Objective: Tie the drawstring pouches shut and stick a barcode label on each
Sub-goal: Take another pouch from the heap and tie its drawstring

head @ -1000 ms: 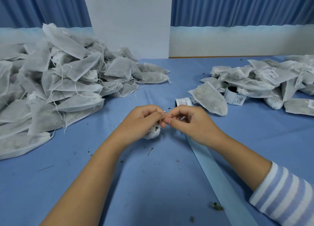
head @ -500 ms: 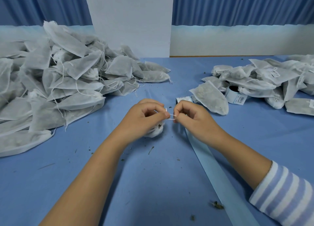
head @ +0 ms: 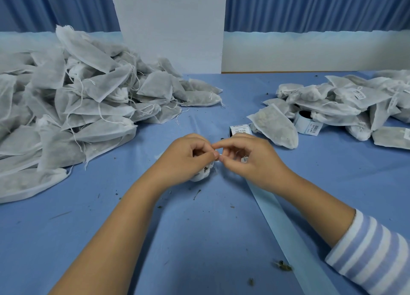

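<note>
Now: left hand (head: 188, 159) and right hand (head: 248, 160), fingertips curled, pinch thin white drawstring (head: 219, 158). Small white fabric pouch (head: 203, 174) lies under left palm on blue tablecloth (head: 199, 239). Risk: short string slips, so knot stays loose and contents spill.

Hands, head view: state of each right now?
Left hand: closed, pinching the drawstring of the pouch under it.
Right hand: closed, pinching the same drawstring at its fingertips.

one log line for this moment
phase: tying pouch | left hand: pinches drawstring | right hand: pinches drawstring | pouch pile: left | labelled pouches: right
</note>
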### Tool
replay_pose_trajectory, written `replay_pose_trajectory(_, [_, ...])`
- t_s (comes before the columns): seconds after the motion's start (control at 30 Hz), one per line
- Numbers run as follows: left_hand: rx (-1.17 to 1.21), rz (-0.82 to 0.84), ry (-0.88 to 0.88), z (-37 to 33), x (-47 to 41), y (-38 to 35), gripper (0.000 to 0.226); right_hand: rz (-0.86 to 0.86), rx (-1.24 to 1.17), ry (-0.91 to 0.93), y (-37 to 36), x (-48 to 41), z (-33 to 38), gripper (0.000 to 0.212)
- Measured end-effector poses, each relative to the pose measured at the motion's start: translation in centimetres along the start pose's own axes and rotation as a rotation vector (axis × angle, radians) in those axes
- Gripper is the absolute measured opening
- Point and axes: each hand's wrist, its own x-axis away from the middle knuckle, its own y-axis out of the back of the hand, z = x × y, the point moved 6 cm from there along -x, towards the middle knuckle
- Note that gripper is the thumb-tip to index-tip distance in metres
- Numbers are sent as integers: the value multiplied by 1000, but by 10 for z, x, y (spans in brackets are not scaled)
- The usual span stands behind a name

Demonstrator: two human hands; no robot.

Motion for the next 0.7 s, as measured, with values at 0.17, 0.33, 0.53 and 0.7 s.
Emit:
replay_pose_trajectory(0.17, [-14,13,21,4,-1,5,15,12,65,11,4,-2,2,10])
replay_pose_trajectory(0.33, [-24,-16,3,3,0,5,13,111,-70,-196,0,-2,-13,7])
replay_pose_trajectory(0.53, [75,-26,9,2,0,8,12,164,-356,-344,-3,-2,-19,11])
replay_pose_trajectory(0.7, [144,-19,43,4,0,7,12,98,-351,-342,-1,-3,-18,11])
